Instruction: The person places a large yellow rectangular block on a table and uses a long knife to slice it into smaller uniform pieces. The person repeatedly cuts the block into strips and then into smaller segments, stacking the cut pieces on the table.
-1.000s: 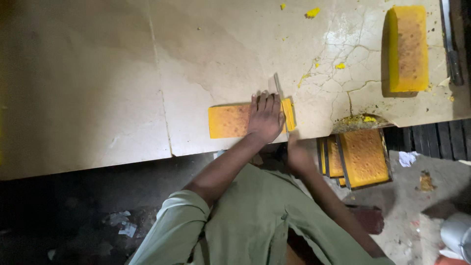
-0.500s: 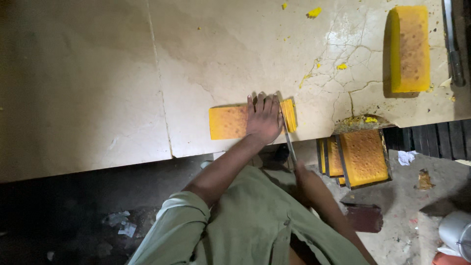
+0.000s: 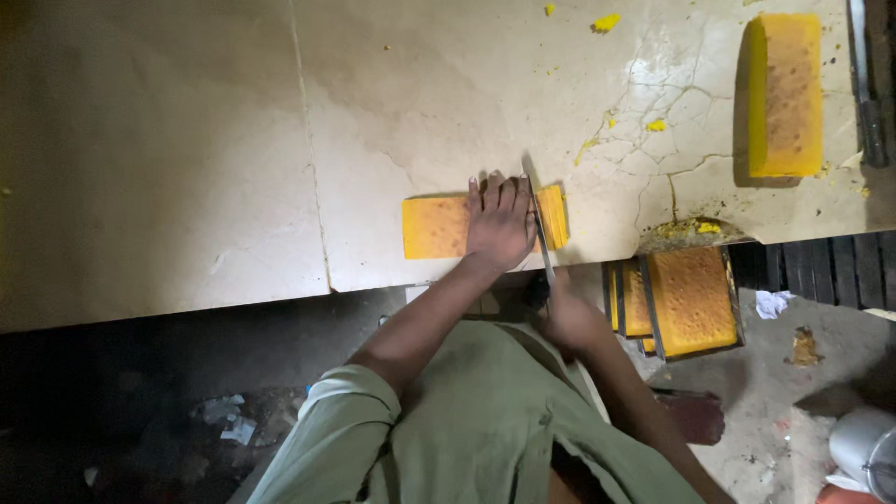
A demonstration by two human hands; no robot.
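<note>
Head view: yellow block [image 3: 437,227] laid flat near front edge of pale stone counter [image 3: 187,168]. Left hand [image 3: 501,221] pressed flat on block, fingers spread, grip released. Knife [image 3: 539,222] clenched in right hand [image 3: 571,319], blade set into block's right end. Larger yellow slab [image 3: 786,95] placed far right.

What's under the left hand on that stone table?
The left hand presses flat on a yellow slab lying on the stone table. The knife in the right hand cuts beside the fingers. The slab's part beneath the palm is covered.
</note>
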